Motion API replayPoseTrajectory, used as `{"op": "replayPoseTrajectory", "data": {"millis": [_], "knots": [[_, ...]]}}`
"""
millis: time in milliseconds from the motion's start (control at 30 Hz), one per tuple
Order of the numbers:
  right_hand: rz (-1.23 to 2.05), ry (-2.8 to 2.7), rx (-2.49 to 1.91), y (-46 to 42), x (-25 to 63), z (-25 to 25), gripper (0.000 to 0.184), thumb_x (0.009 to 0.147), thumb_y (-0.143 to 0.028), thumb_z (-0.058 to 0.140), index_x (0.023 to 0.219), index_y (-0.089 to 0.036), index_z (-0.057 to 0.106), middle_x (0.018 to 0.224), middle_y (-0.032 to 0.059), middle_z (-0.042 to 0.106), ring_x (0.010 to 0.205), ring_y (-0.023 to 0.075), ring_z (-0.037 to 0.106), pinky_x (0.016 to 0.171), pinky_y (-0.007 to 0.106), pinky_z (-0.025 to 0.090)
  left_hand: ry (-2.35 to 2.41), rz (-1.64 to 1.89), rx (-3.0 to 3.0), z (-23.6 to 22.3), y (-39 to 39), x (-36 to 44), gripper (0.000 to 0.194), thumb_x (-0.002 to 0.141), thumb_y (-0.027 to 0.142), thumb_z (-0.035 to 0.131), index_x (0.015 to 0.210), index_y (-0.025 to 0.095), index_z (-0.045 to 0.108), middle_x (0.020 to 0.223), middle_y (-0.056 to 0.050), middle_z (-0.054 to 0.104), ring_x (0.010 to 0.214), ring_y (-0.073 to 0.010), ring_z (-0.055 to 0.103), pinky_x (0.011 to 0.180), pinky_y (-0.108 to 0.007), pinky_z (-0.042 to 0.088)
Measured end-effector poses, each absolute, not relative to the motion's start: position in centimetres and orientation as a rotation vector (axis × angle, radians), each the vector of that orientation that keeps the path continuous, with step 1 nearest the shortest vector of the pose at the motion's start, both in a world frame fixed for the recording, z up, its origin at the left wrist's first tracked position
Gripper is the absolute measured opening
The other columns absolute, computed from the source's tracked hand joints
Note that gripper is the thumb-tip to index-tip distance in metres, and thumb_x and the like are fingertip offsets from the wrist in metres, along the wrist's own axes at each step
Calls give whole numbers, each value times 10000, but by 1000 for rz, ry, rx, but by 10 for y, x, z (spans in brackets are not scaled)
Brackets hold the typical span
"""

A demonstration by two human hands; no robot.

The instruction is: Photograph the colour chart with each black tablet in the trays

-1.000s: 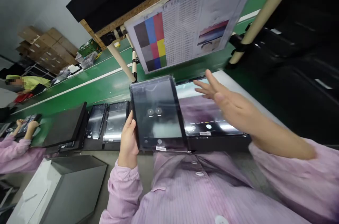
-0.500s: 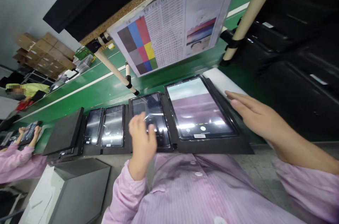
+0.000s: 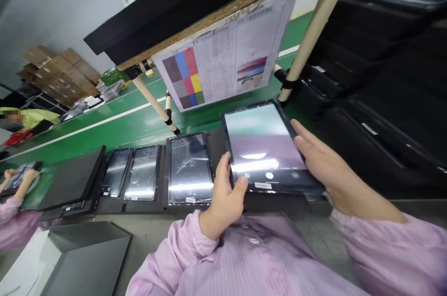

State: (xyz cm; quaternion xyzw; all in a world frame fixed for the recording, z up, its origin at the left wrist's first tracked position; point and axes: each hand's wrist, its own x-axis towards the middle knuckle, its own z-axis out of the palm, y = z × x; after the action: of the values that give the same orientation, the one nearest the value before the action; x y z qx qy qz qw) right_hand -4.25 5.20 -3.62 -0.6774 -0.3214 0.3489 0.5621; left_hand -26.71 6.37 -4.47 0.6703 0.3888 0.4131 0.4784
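A large black tablet with a lit screen is raised off its dark foam tray, held at both sides. My left hand grips its lower left edge, thumb on the screen's bottom border. My right hand clasps the right edge, fingers lying along the frame. Left of it a smaller tablet lies flat in the tray. A colour test chart hangs from a board right above the raised tablet.
Two more tablets lie in the row to the left, beside a black foam block. A green conveyor runs behind. Another person's hands work at far left. Black trays stack at right; a grey box sits lower left.
My left hand set the smaller tablet down in the tray, then moved right to the large tablet. Both hands now grip the large tablet, which has lifted off the tray.
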Motion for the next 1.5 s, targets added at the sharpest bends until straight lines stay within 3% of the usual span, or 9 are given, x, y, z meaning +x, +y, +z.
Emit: {"op": "replayPoseTrajectory", "data": {"millis": [167, 300, 467, 567, 633, 867, 1367, 1433, 1500], "knots": [[540, -880, -1116, 37, -85, 3, 732, 859, -551, 677, 1513, -358, 411, 1599, 29, 336, 1498, 218, 300, 1253, 407, 302, 703, 1371, 1450, -17, 67, -287, 591, 927, 443, 653, 1449, 242, 461, 1510, -170, 496, 1416, -283, 480, 1193, -436, 399], [607, -833, -899, 48, -109, 13, 726, 826, -673, 649, 1444, -337, 473, 1522, 71, 452, 1455, 283, 378, 1151, 451, 456, 732, 1513, 1504, 2, 67, -307, 659, 912, 452, 675, 1491, 280, 411, 1461, -149, 524, 1302, -261, 586, 1067, -382, 513], [923, -760, -891, 73, -118, 12, 759, 783, -900, 450, 1196, -285, 612, 1260, 86, 655, 1304, 324, 550, 1000, 482, 565, 984, 1508, 1740, 0, 64, -315, 963, 786, 585, 765, 1560, 253, 298, 1566, -176, 400, 1440, -326, 431, 1169, -463, 406], [988, -748, -939, 84, -121, 16, 751, 676, -945, 538, 931, -245, 635, 1077, 91, 710, 1209, 332, 615, 976, 479, 580, 1216, 1464, 1874, -4, 65, -315, 1127, 710, 560, 836, 1586, 222, 212, 1580, -204, 342, 1489, -356, 339, 1219, -513, 310], [1008, -747, -961, 88, -123, 18, 754, 637, -952, 573, 861, -235, 631, 990, 95, 718, 1178, 332, 632, 972, 470, 583, 1312, 1464, 1946, -5, 67, -315, 1174, 696, 552, 847, 1591, 205, 170, 1572, -220, 322, 1507, -373, 289, 1225, -535, 284], [943, -756, -955, 93, -122, 18, 759, 624, -944, 604, 888, -234, 644, 1069, 82, 715, 1317, 301, 542, 1080, 434, 524, 1402, 1500, 2127, -8, 69, -310, 1194, 720, 543, 827, 1595, 191, 94, 1571, -258, 266, 1515, -413, 231, 1211, -613, 238], [836, -809, -851, 95, -119, 7, 701, 748, -871, 585, 922, -201, 696, 1059, 58, 723, 1326, 275, 535, 1134, 419, 485, 1511, 1479, 2071, -12, 65, -306, 1276, 657, 641, 831, 1586, 165, 95, 1572, -281, 260, 1512, -437, 216, 1209, -631, 214], [817, -826, -839, 94, -120, 8, 673, 784, -847, 574, 960, -210, 698, 1095, 41, 717, 1343, 257, 521, 1160, 404, 461, 1435, 1511, 2052, -13, 66, -308, 1230, 678, 604, 838, 1581, 162, 129, 1572, -276, 269, 1512, -410, 239, 1215, -588, 237], [825, -867, -820, 91, -121, 9, 659, 816, -835, 547, 984, -217, 702, 1092, 36, 717, 1341, 248, 524, 1156, 393, 463, 1273, 1599, 1949, -14, 69, -314, 1015, 785, 575, 768, 1551, 169, 240, 1532, -248, 361, 1473, -349, 352, 1201, -510, 307]]}}
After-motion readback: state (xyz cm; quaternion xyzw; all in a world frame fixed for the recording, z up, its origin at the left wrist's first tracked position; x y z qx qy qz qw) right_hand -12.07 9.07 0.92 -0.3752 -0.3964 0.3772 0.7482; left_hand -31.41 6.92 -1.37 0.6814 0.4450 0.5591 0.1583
